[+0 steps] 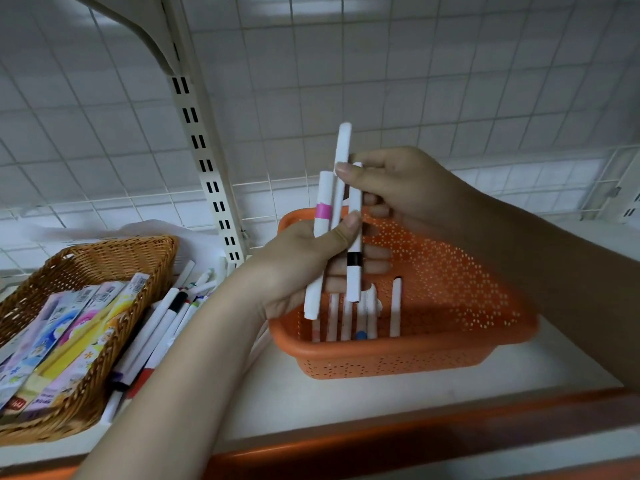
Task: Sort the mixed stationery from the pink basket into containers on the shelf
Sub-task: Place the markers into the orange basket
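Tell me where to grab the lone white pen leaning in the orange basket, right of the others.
Pinch the lone pen at its free upper end, coming from above. It leans nearly upright in the basket, its lower end down by the near wall, with open space to its right.

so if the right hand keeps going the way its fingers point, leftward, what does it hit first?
Probably the white pens it already pinches, bunched upright in the left hand. Beyond the right hand and those, the slotted shelf post looks next in line, though depth is unclear from this one view.
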The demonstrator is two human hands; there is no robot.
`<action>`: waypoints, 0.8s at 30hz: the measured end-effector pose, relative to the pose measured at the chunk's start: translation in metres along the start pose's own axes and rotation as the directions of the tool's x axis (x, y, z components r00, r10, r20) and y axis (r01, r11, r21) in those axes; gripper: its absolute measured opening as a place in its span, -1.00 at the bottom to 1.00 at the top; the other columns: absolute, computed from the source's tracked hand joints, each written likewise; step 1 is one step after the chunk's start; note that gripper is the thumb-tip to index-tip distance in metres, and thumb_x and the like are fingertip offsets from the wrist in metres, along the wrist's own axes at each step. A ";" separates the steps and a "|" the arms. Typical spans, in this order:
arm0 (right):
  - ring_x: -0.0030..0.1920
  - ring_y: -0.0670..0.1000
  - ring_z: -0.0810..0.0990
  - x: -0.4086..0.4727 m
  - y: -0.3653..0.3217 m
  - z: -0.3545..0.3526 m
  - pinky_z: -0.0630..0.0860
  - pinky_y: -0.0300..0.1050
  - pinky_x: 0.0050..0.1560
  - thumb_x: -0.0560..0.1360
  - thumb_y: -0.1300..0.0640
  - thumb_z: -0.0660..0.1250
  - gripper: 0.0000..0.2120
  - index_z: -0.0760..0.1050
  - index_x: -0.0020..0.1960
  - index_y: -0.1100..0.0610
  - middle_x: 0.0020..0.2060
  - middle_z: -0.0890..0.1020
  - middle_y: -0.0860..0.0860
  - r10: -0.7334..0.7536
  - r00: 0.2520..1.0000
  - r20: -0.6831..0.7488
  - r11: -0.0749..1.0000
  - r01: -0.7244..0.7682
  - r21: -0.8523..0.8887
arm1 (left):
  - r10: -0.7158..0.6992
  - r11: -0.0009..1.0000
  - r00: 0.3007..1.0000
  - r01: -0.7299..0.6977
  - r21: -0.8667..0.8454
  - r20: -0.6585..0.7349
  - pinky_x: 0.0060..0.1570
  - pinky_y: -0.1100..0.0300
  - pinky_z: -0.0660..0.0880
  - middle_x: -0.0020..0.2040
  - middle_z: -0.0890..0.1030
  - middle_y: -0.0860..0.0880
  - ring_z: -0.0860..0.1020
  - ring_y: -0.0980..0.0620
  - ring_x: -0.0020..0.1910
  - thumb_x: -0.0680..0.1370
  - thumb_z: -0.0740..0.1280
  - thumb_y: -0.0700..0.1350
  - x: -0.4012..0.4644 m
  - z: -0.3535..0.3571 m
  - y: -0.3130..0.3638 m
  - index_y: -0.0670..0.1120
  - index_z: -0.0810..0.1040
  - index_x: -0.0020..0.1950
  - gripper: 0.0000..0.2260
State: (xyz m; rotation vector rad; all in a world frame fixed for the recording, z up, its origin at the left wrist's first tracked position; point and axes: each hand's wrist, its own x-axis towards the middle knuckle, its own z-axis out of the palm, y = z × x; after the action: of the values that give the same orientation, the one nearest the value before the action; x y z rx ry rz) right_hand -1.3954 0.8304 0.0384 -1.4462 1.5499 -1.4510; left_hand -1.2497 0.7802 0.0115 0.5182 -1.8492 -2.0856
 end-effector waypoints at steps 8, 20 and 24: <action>-0.44 -0.10 0.46 0.000 -0.014 -0.020 0.46 -0.25 -0.42 0.50 0.30 0.34 -0.49 0.28 0.34 -0.04 -0.30 0.54 0.11 -0.077 0.995 -0.059 0.997 0.076 -0.022 | 0.040 0.998 0.999 -0.038 0.042 -0.035 -0.12 0.08 0.63 -0.07 0.69 -0.16 0.67 -0.05 -0.04 0.41 0.28 -0.02 -0.004 -0.009 0.001 -0.15 0.53 0.13 -0.66; -0.40 -0.15 0.59 -0.009 -0.012 -0.044 0.56 -0.29 -0.35 0.51 0.26 0.34 -0.91 0.57 -0.06 0.09 -0.30 0.60 -0.03 -0.338 0.934 -0.118 0.833 0.239 -0.498 | 0.183 0.932 0.909 -0.038 0.362 -0.374 -0.30 0.32 0.57 -0.04 0.64 -0.08 0.61 0.09 -0.17 0.56 0.26 0.02 0.008 -0.023 0.008 -0.04 0.54 0.02 -0.83; -0.28 -0.10 0.56 -0.021 -0.001 -0.034 0.48 -0.27 -0.27 0.49 0.20 0.35 -0.86 0.58 -0.01 0.00 -0.26 0.64 -0.05 -0.474 0.877 0.078 0.614 0.392 -0.685 | 0.013 0.986 0.918 0.054 0.157 -0.397 -0.54 0.36 0.36 -0.36 0.56 -0.05 0.37 0.15 -0.57 0.56 0.28 0.06 0.037 -0.021 0.011 -0.14 0.52 0.10 -0.71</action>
State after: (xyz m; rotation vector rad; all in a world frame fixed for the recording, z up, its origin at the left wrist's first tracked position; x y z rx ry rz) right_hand -1.4204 0.8614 0.0422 -2.3560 2.0367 -1.2554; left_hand -1.2731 0.7430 0.0180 0.9303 -1.7803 -1.6847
